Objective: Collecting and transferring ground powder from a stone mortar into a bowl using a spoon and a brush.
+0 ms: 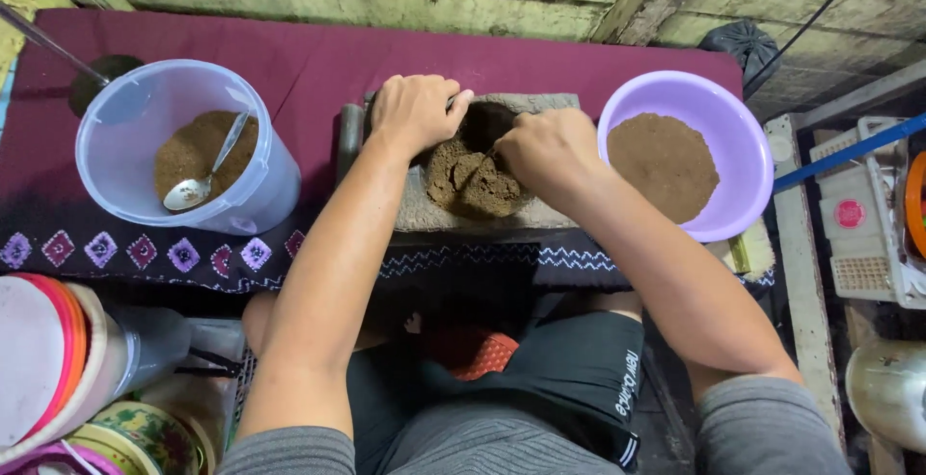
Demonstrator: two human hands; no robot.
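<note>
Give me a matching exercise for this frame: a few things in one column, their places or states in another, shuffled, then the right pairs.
Things:
1. spoon
2. purple bowl
3. left hand
4. right hand

Places or states:
A. right of the stone mortar
B. inside the clear tub
C. on the mortar's far rim
D. pressing into the brown paste

Pairs: 1-B, 2-A, 3-C, 4-D

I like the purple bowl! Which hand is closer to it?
The right hand. It rests on the brown paste in the stone mortar, just beside the purple bowl. The left hand sits at the mortar's far side, farther from it.
</note>
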